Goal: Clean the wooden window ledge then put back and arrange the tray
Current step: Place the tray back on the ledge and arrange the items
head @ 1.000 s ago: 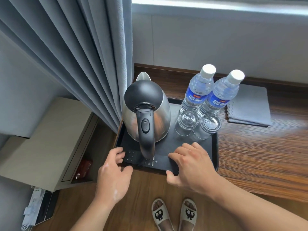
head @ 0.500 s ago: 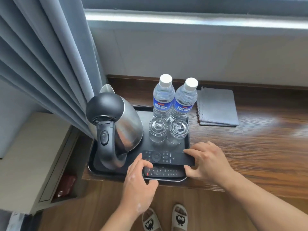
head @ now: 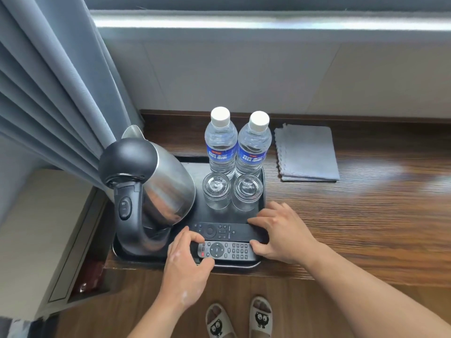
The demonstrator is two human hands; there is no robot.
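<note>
A black tray (head: 195,167) sits at the left end of the wooden window ledge (head: 353,228). On it stand a steel kettle (head: 156,191), two water bottles (head: 220,142) and two upturned glasses (head: 216,190). Two black remotes lie side by side along the tray's front: a slim one (head: 222,231) behind, a buttoned one (head: 227,251) in front. My left hand (head: 185,267) pinches the left end of the front remote. My right hand (head: 280,231) holds the right ends of both remotes, fingers on the slim one, thumb by the front one.
A folded grey cloth (head: 307,152) lies on the ledge right of the bottles. A grey curtain (head: 56,93) hangs at the left, touching the kettle. A beige cabinet (head: 36,240) stands lower left. My slippered feet (head: 239,318) are on the wood floor below.
The view shifted left, then steadied. My hands went from the tray's front edge to the two remotes, which are now uncovered and lined up along the tray's front.
</note>
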